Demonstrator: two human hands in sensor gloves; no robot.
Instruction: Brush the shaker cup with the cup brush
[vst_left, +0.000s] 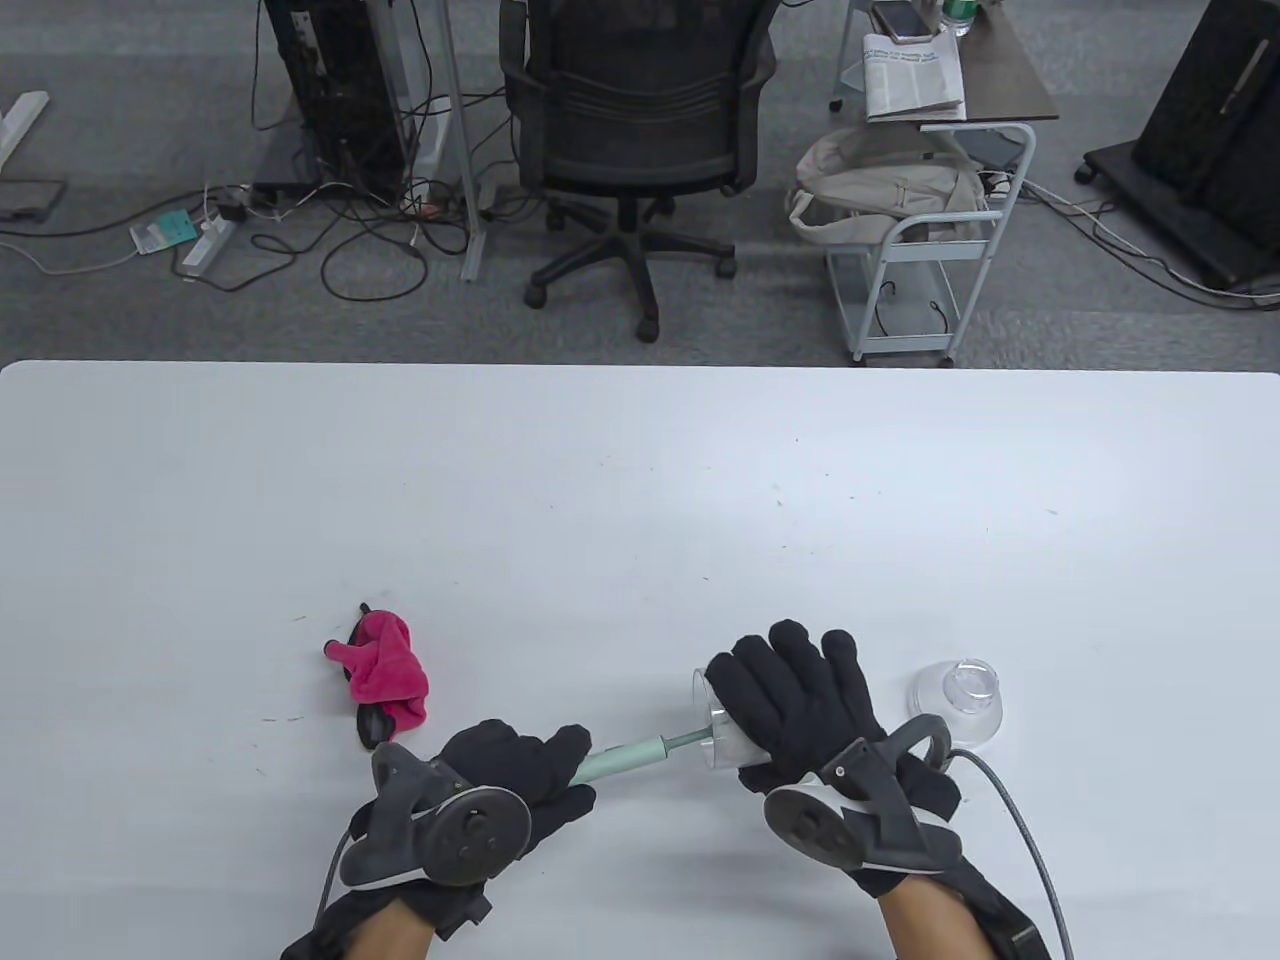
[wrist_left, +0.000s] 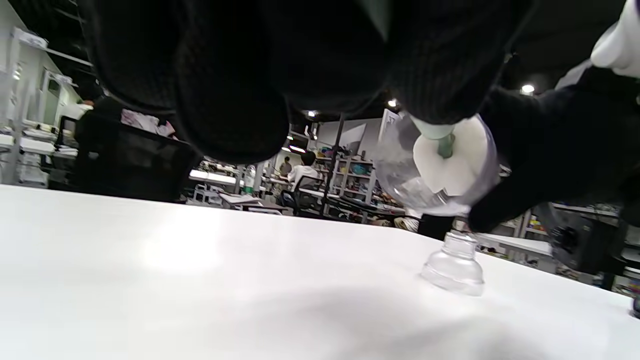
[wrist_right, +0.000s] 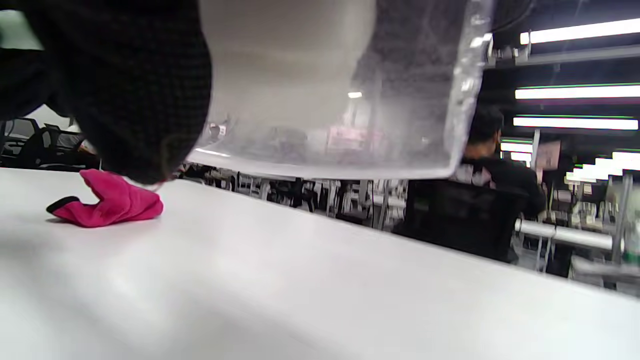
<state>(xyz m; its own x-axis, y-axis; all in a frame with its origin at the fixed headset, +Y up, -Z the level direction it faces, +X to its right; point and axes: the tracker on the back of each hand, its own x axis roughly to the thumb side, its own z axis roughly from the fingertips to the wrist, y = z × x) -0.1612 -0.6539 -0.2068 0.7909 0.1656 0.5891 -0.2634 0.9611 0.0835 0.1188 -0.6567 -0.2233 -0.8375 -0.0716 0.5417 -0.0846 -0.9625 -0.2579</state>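
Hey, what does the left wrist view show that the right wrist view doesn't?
Only the left wrist view shows the white brush head inside the shaker cup, seen through its mouth, and the clear lid standing on the table. Only the right wrist view shows the pink cloth lying on the table. Both show the clear cup held off the white table by the right hand.

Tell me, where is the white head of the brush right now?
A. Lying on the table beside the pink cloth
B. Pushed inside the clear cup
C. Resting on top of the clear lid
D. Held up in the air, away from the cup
B: the left wrist view shows the white brush head inside the clear cup, which the right hand holds while the left hand grips the brush handle.
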